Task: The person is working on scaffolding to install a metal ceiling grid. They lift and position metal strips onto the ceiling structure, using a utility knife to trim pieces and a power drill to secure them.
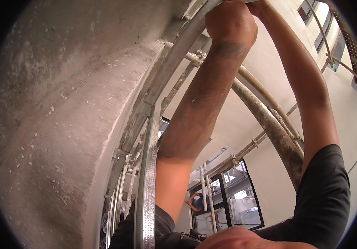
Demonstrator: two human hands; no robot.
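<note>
Both my arms reach up to the top of the view. My left hand (231,21) is closed, its back toward me, beside a grey metal channel (174,60) that runs diagonally up along the wall. What the fingers hold, if anything, is hidden behind the hand and cut off by the edge. Close against it on the right is my right hand (258,6), of which only the wrist part shows; its fingers are out of sight. A shiny dimpled metal stud (147,191) stands upright left of my left upper arm, meeting the channel's frame above.
A rough concrete surface (70,124) fills the left side. Weathered scaffold poles (265,112) cross behind my arms, tied at joints. Beyond are a pale wall (278,182), a dark-framed window (240,195) and, partly hidden, another person (198,201). A perforated metal plank (353,45) hangs upper right.
</note>
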